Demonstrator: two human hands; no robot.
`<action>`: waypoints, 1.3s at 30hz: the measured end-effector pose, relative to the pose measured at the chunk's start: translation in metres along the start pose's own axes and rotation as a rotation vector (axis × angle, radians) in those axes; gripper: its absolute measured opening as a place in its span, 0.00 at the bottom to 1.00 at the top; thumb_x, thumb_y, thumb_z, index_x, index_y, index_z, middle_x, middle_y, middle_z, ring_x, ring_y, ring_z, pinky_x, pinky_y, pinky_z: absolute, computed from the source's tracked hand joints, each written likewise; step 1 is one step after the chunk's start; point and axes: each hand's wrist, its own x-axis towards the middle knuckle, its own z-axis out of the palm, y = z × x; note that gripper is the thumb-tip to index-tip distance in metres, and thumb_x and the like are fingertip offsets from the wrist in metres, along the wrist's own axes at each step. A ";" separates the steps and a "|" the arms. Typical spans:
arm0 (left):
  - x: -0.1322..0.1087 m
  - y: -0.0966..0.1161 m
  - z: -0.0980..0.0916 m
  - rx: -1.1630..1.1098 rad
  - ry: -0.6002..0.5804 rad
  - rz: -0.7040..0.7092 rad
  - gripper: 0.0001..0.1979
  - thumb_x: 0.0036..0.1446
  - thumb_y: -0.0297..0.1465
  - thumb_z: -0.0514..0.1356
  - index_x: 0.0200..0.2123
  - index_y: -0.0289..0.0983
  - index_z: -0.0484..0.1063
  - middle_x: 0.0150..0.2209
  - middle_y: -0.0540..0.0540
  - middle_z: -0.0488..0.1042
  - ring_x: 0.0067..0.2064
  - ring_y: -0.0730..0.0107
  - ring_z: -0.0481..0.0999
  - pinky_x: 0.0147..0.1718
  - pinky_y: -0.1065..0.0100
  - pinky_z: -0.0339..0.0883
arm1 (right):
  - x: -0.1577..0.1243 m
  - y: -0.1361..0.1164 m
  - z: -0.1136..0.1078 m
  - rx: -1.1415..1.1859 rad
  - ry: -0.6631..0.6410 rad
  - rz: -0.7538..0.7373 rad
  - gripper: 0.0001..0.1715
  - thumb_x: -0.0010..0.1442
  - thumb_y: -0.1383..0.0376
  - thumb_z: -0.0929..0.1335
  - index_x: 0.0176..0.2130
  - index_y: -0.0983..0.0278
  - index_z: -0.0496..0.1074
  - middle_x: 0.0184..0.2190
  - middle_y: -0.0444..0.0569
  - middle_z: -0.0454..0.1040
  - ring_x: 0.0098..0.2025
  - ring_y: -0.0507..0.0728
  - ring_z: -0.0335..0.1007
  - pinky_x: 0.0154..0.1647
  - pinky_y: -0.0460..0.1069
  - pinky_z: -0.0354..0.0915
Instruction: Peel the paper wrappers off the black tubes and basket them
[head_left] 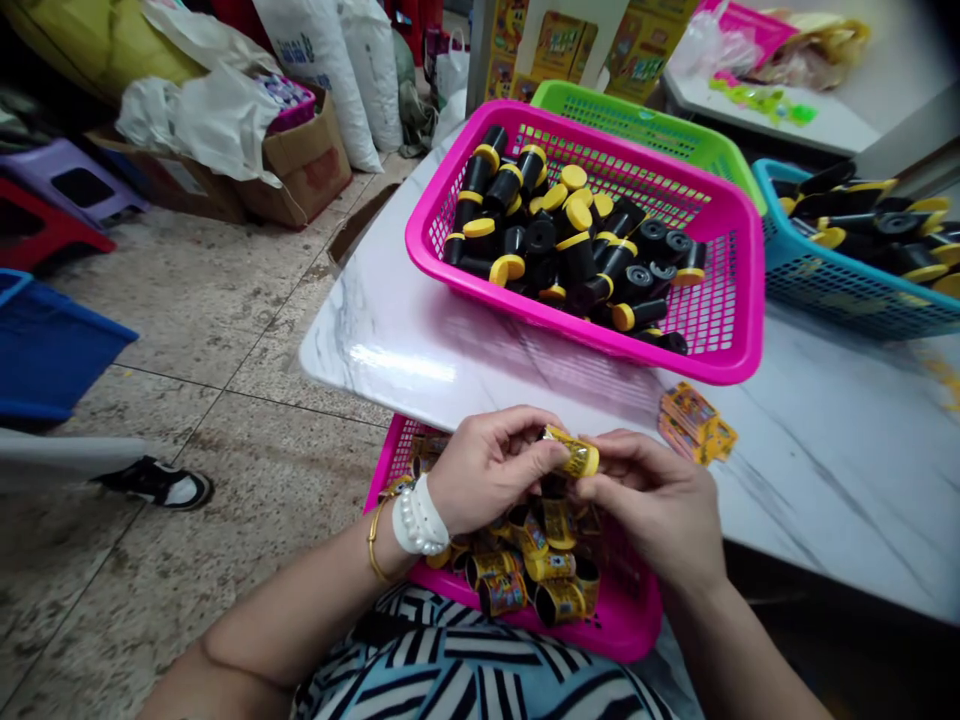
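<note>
Between my two hands is a small cylinder with a yellow cap and a printed yellow label (pixel 579 458). My left hand (pixel 504 468) pinches its left end between thumb and fingers. The fingertips of my right hand (pixel 660 495) close on the capped right end. Below my hands, a pink basket (pixel 630 625) on my lap holds several labelled cylinders (pixel 555 566), partly hidden by my hands. On the table, a larger pink basket (pixel 495 300) holds many black cylinders with yellow caps (pixel 576 255). A small stack of printed labels (pixel 694 422) lies near my right hand.
Behind the big basket stands a green basket (pixel 645 125); a blue basket (pixel 847 285) of black cylinders sits at the right on the marble-patterned table (pixel 840 430). Cardboard boxes (pixel 304 165), white sacks (pixel 322 70) and a blue bin (pixel 60 345) stand left. Another person's shoe (pixel 161 483) shows on the floor.
</note>
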 end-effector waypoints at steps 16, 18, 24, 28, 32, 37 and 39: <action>-0.013 -0.011 0.016 -0.214 -0.111 -0.281 0.26 0.54 0.55 0.65 0.34 0.35 0.69 0.18 0.54 0.71 0.12 0.81 0.65 0.07 0.81 0.56 | -0.007 0.006 -0.022 0.019 -0.239 -0.169 0.10 0.55 0.66 0.79 0.40 0.56 0.84 0.41 0.50 0.71 0.42 0.56 0.73 0.38 0.48 0.74; -0.015 -0.012 0.018 -0.282 -0.141 -0.311 0.28 0.53 0.55 0.66 0.38 0.35 0.71 0.18 0.54 0.73 0.12 0.80 0.66 0.07 0.81 0.57 | -0.009 0.006 -0.023 0.019 -0.269 -0.193 0.12 0.56 0.67 0.78 0.41 0.55 0.84 0.40 0.49 0.71 0.40 0.55 0.74 0.39 0.48 0.74; -0.017 -0.023 0.020 -0.416 -0.189 -0.400 0.28 0.50 0.56 0.68 0.30 0.35 0.68 0.15 0.53 0.72 0.09 0.80 0.62 0.05 0.81 0.52 | -0.019 0.006 -0.018 0.003 -0.244 -0.279 0.15 0.58 0.69 0.76 0.45 0.53 0.83 0.40 0.49 0.72 0.39 0.54 0.75 0.39 0.48 0.75; -0.021 -0.039 0.019 -0.427 -0.186 -0.464 0.29 0.52 0.58 0.64 0.33 0.36 0.68 0.15 0.52 0.73 0.09 0.79 0.63 0.06 0.81 0.50 | -0.032 0.009 -0.004 -0.057 -0.312 -0.344 0.17 0.61 0.70 0.74 0.49 0.54 0.81 0.41 0.49 0.69 0.34 0.51 0.74 0.33 0.45 0.74; -0.022 -0.053 0.015 -0.255 -0.169 -0.497 0.29 0.56 0.59 0.59 0.32 0.37 0.65 0.15 0.52 0.71 0.09 0.77 0.63 0.07 0.80 0.50 | -0.035 0.009 -0.010 -0.123 -0.342 -0.399 0.13 0.61 0.67 0.75 0.47 0.57 0.82 0.40 0.49 0.71 0.30 0.49 0.72 0.28 0.44 0.71; -0.021 -0.051 0.015 0.277 0.010 -0.354 0.25 0.62 0.52 0.56 0.46 0.35 0.69 0.16 0.54 0.72 0.12 0.72 0.66 0.11 0.76 0.53 | 0.007 0.005 -0.074 -0.673 0.196 -0.425 0.12 0.64 0.64 0.71 0.48 0.57 0.82 0.38 0.49 0.77 0.38 0.56 0.74 0.39 0.51 0.70; -0.022 -0.047 0.015 0.493 0.111 -0.222 0.21 0.62 0.46 0.58 0.45 0.34 0.72 0.16 0.53 0.71 0.15 0.71 0.68 0.15 0.74 0.55 | 0.031 0.012 -0.101 -0.940 0.401 -0.376 0.12 0.62 0.60 0.72 0.43 0.60 0.83 0.34 0.50 0.76 0.35 0.57 0.72 0.37 0.53 0.68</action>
